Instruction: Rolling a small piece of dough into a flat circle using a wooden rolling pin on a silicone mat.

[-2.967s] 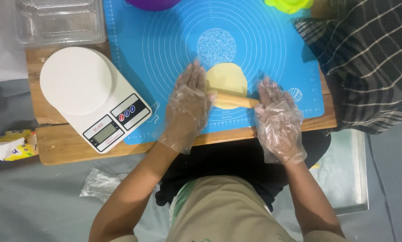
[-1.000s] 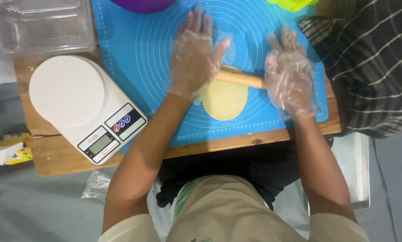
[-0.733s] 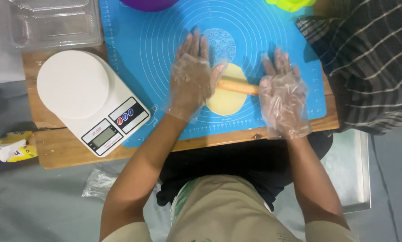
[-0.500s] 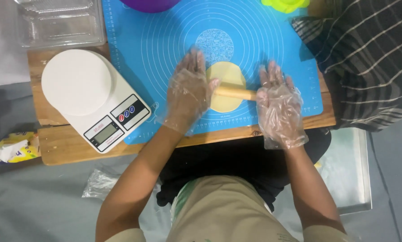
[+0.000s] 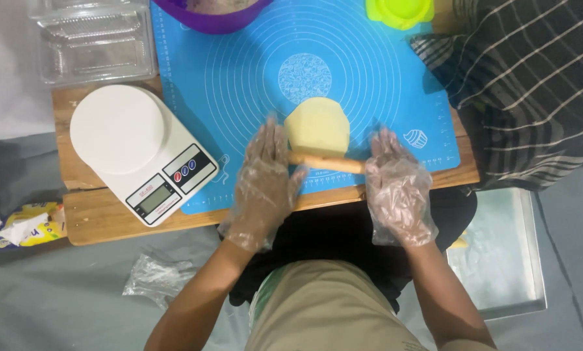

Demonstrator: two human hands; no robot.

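Both hands wore clear plastic gloves and lay flat, fingers spread, on the ends of a wooden rolling pin [image 5: 326, 162]. The left hand [image 5: 264, 184] covered its left end, the right hand [image 5: 397, 188] its right end. The pin sat across the near edge of a flattened yellow dough piece [image 5: 317, 125] on a blue silicone baking mat [image 5: 239, 78] in the middle of the frame. A white kitchen scale [image 5: 142, 151] stood at centre left on the wooden board [image 5: 83, 221]. A purple bowl [image 5: 213, 16] touched the top edge.
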